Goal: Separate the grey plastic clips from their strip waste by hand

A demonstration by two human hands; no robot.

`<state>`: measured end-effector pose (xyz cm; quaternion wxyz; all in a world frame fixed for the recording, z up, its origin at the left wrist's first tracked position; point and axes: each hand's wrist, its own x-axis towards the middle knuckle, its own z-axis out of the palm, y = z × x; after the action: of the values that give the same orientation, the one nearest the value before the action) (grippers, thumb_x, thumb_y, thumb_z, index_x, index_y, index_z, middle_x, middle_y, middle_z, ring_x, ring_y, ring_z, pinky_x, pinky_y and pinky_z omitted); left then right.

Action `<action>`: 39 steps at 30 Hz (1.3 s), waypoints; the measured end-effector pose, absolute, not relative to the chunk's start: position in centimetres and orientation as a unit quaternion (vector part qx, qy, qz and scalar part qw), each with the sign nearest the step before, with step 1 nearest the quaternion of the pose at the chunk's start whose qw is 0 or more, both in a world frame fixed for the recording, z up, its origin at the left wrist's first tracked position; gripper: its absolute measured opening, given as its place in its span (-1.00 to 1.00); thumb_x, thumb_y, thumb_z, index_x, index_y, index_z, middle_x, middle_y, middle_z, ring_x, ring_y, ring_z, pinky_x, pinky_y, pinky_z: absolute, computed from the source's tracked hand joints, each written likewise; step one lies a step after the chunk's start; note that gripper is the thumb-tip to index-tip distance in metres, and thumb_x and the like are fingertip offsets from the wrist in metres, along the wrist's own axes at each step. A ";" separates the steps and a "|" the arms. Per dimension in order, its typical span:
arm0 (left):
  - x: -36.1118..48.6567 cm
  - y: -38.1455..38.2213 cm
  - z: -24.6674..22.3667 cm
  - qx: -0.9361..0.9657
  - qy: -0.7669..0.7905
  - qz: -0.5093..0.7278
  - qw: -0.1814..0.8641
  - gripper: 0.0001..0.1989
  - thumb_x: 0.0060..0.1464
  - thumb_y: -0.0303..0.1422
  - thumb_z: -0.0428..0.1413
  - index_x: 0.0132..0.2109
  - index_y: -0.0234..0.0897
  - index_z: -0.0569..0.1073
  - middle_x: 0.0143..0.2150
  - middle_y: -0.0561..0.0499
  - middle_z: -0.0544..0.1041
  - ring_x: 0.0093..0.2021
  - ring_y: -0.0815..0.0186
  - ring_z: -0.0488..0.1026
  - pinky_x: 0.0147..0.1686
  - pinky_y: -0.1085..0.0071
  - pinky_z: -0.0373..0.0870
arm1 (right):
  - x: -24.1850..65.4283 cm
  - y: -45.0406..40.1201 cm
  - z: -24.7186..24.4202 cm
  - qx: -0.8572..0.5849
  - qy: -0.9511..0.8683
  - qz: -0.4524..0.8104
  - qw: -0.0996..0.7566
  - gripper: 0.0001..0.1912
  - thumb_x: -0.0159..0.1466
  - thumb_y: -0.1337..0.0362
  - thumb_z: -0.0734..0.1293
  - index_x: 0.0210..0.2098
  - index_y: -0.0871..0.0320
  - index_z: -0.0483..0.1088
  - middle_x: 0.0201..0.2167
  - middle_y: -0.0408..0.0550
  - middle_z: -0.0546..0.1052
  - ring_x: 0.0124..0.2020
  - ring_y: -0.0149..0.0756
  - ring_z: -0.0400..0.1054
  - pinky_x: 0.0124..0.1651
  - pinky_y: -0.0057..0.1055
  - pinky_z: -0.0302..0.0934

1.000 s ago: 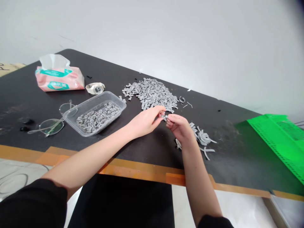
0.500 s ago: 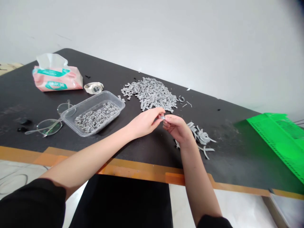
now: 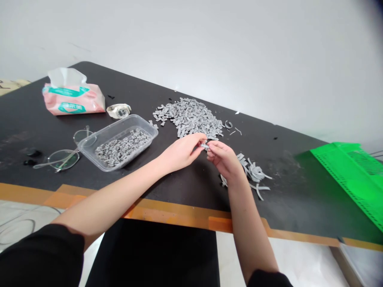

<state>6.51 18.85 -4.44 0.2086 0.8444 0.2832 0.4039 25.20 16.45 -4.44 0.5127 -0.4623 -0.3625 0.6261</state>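
Observation:
My left hand [image 3: 184, 152] and my right hand [image 3: 223, 157] meet over the black table, in front of a heap of small grey pieces [image 3: 194, 118]. Between their fingertips is a small grey piece [image 3: 205, 146], pinched from both sides; its details are too small to tell. To the left of my left hand stands a clear plastic box [image 3: 118, 142] with many small grey parts inside. Grey strips [image 3: 254, 172] lie in a loose bunch just right of my right hand.
A pink tissue pack [image 3: 74, 99], a pale watch [image 3: 119, 111] and eyeglasses [image 3: 63, 160] lie on the left. At the right is a bright green perforated tray [image 3: 350, 171]. Orange tape [image 3: 167, 212] runs along the table's front edge.
My fingertips have parted slightly, and more of the grey piece shows between them. My left hand has shifted a little to the left.

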 end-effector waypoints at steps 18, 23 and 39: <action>7.5 19.7 -4.4 0.524 0.243 0.455 0.678 -0.68 -0.01 -0.56 0.25 -0.12 -0.30 0.35 -0.28 0.08 0.55 -0.28 0.43 0.52 -0.10 0.37 0.44 | 25.1 16.2 -4.3 -0.428 -0.444 0.563 0.550 -0.82 -0.01 0.24 0.56 -0.40 0.11 0.59 -0.51 -0.13 0.51 -0.45 -0.38 0.31 -0.32 -0.39 0.21; 7.4 19.8 -4.4 0.500 0.214 0.443 0.713 -0.62 -0.06 -0.48 0.32 -0.12 -0.31 0.36 -0.30 0.07 0.58 -0.34 0.41 0.53 -0.15 0.34 0.43 | 25.4 15.9 -4.0 -0.411 -0.458 0.598 0.514 -0.72 0.07 0.05 0.54 -0.42 0.13 0.56 -0.51 -0.10 0.53 -0.49 -0.38 0.33 -0.36 -0.39 0.24; 7.3 20.2 -4.9 0.567 0.231 0.420 0.670 -0.67 -0.01 -0.59 0.24 -0.13 -0.31 0.33 -0.33 0.11 0.55 -0.33 0.45 0.54 -0.18 0.43 0.41 | 25.0 16.1 -4.0 -0.469 -0.441 0.580 0.499 -0.71 -0.04 0.23 0.60 -0.44 0.17 0.46 -0.54 -0.13 0.57 -0.60 -0.45 0.31 -0.52 -0.48 0.19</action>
<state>7.32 20.22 -4.90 0.6699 0.5671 0.2306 0.4201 24.95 16.14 -4.01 0.4988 -0.4693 -0.4414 0.5797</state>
